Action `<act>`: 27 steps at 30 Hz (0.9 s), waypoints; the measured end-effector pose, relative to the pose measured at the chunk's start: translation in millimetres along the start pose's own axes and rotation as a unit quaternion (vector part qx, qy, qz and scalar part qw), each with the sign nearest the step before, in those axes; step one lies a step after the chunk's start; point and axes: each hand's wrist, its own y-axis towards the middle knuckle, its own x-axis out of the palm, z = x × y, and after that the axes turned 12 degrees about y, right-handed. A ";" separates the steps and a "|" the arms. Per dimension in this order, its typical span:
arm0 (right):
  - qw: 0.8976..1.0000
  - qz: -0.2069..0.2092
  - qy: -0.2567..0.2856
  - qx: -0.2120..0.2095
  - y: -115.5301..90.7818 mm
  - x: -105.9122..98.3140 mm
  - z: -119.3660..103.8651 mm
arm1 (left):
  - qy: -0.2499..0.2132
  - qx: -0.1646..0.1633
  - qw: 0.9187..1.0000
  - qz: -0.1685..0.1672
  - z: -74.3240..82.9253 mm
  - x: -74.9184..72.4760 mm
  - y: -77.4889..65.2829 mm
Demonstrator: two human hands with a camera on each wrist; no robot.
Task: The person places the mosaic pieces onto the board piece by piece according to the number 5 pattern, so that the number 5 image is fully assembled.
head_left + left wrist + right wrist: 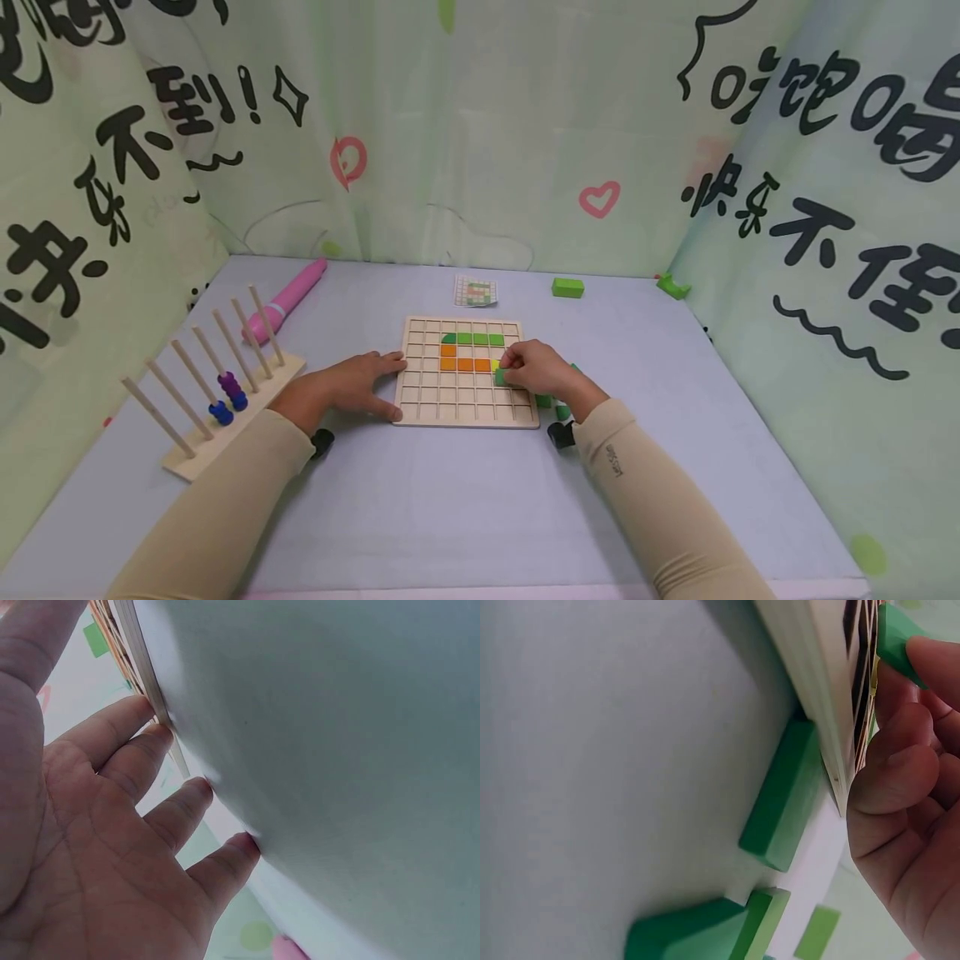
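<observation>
My right hand (546, 371) pinches a small green block (897, 643) between thumb and fingers, low over the right half of a wooden grid board (427, 402). The block overlaps the grid just below a yellow piece (495, 365), which the fingers partly cover. Green pieces (480, 339) line an upper row of the board, and orange pieces (465, 365) form a corner below them. With fingers spread, my left hand (352, 385) touches the board's left edge. Several loose green blocks (780, 799) lie beside the board's right edge, under the right wrist.
Left of the board stands a wooden peg rack (217, 446) with blue and purple beads (231, 387). A pink stick-shaped object (296, 292) lies behind it. Toward the back are a printed grid card (476, 292), a green block (567, 287) and a curved green object (672, 287).
</observation>
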 end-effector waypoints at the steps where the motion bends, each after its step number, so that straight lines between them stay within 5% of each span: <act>1: 1.000 0.000 -0.003 0.001 0.6 0.6 0.1 | 0.000 -0.001 1.000 0.000 0.2 0.0 0.0; 27: 0.992 0.013 -0.128 -0.008 -1.9 9.9 -11.2 | 0.002 0.012 1.000 0.005 -0.8 -0.8 -1.0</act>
